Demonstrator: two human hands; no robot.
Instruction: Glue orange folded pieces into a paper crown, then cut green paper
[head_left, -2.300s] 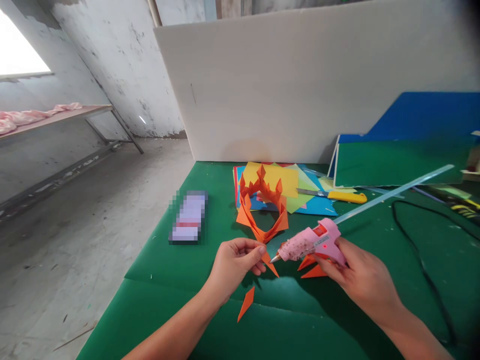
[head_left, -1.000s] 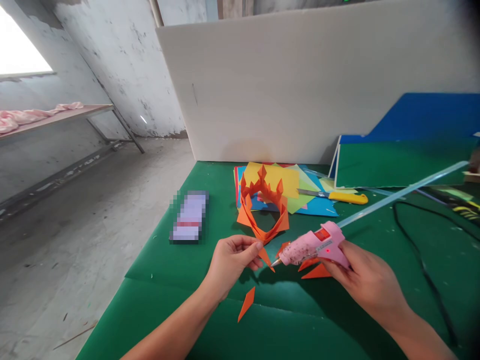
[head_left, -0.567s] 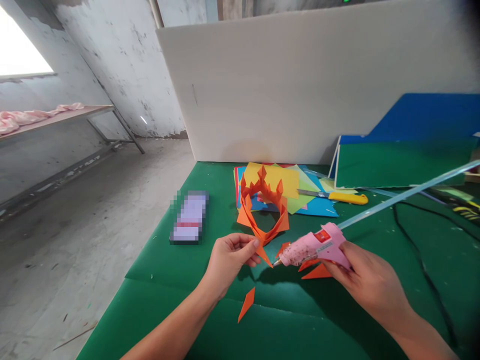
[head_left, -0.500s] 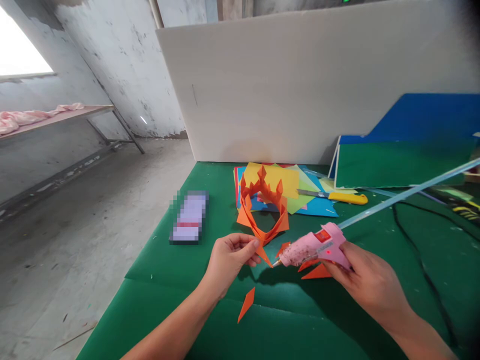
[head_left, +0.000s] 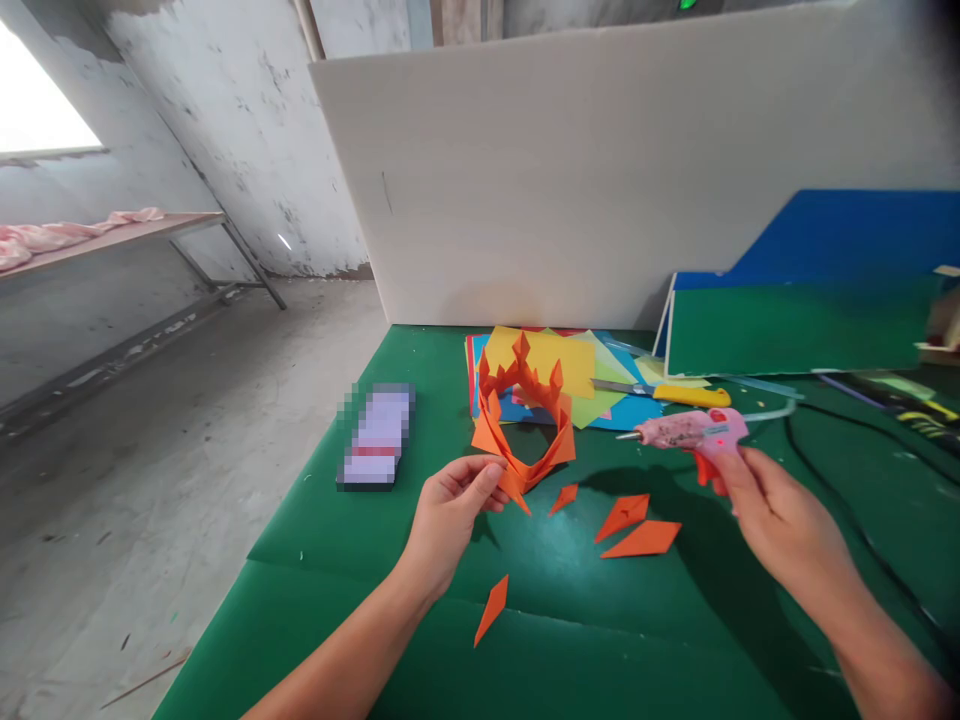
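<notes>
Two hands engaged: my left hand [head_left: 448,512] pinches the orange paper crown [head_left: 525,432]; my right hand [head_left: 780,512] grasps the pink glue gun [head_left: 686,430].

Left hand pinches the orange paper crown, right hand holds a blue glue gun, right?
Not blue: the glue gun in the right hand is pink, as the head view shows. The left hand does pinch the orange paper crown.

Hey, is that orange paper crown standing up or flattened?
Standing up: the orange paper crown forms an open ring, points upward, green table visible inside; the left hand pinches its near tip.
</notes>
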